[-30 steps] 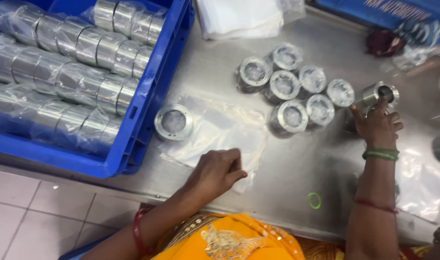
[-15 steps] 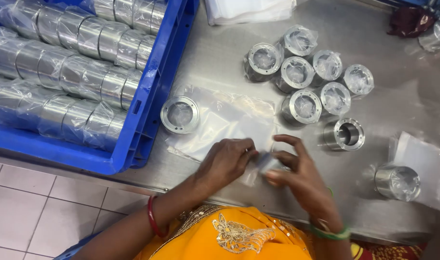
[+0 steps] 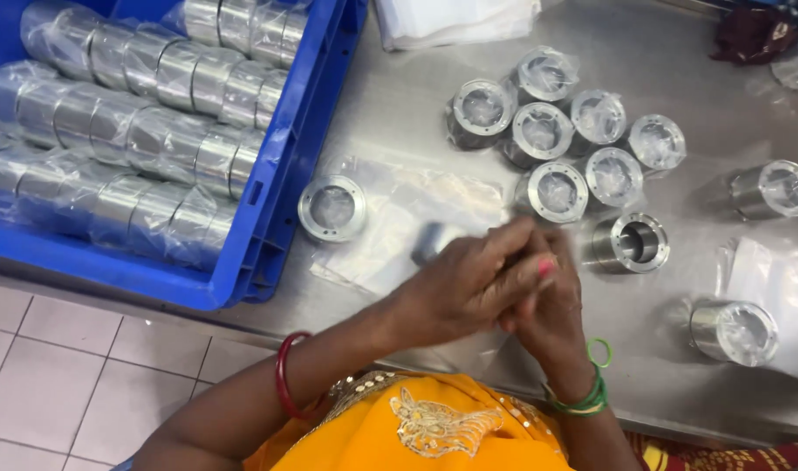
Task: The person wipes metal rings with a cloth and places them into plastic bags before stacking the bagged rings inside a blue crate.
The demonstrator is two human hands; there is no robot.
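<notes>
Both hands (image 3: 503, 279) are now overlapping, fingers closing on a small blurred part (image 3: 429, 242) above the bag (image 3: 399, 218); seven cylinders (image 3: 538, 131) are bagged, others are waiting.

Left side: blue crate (image 3: 272, 253) of wrapped metal cylinders (image 3: 137, 131) walls off the table's left edge.
Ahead: cluster of bagged metal cups (image 3: 556, 131) blocks the way forward; plastic bags (image 3: 390, 227) and a lone cup (image 3: 332, 208) lie between crate and cluster.
Right: three cups (image 3: 630, 242) well apart, bare steel table (image 3: 416, 105) between them.
Near edge: both hands (image 3: 503, 279) fill it.
</notes>
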